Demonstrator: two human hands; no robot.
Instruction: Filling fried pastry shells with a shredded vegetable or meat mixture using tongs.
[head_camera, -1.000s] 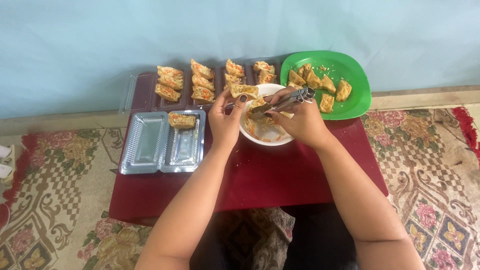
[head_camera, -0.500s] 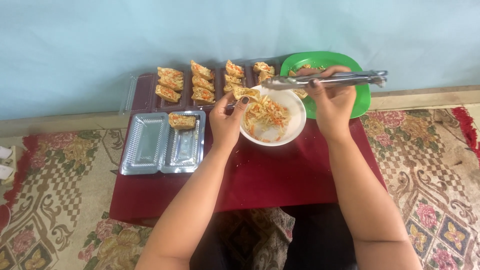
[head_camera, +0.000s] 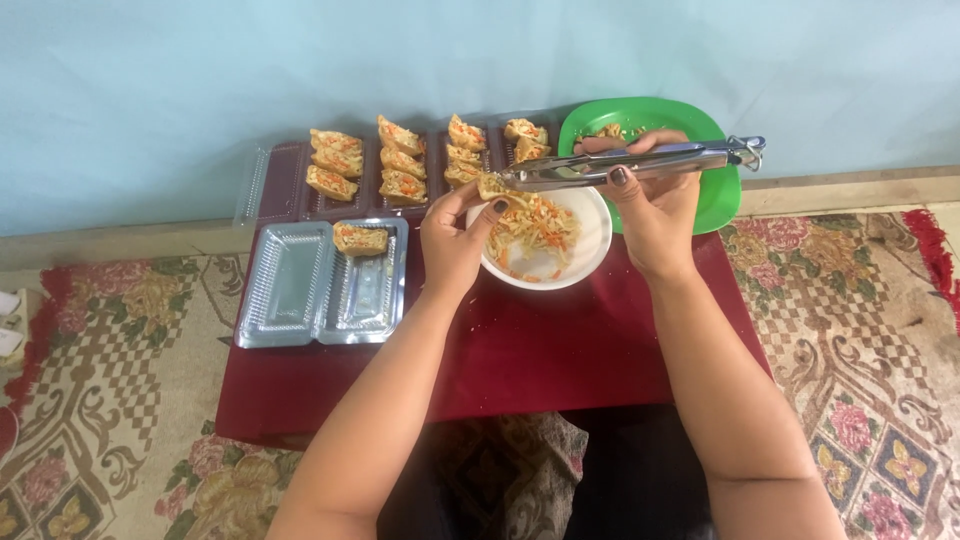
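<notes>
The hands work side by side above the white bowl (head_camera: 560, 245). The left hand (head_camera: 455, 240) is curled, its fingertips pinched on a small golden stuffed piece (head_camera: 493, 186) held at the bowl's far left rim. The right hand (head_camera: 650, 205) is clenched around a pair of metal tongs (head_camera: 630, 163), thumb below and fingers over the top, gripping near the middle of the tool.

The tongs lie almost level, their long axis running left to right across the view. The tips point left and sit right at the stuffed piece in the left hand; the hinged end with its ring points right, past the right hand, above the green plate (head_camera: 725, 190). The two arms of the tongs look pressed nearly together.

Nearest the person is the dark red worktop (head_camera: 560, 350), set over a patterned carpet (head_camera: 110, 340). On it the white bowl holds shredded filling of pale and orange strands. To the left lies an open clear plastic container (head_camera: 290, 290) of two compartments, with one stuffed piece in the far corner of the right one. Beyond it, rows of filled pieces (head_camera: 400, 160) sit in further clear trays against the pale blue wall (head_camera: 300, 60). The green plate stands at the far right, partly hidden by the right hand.
</notes>
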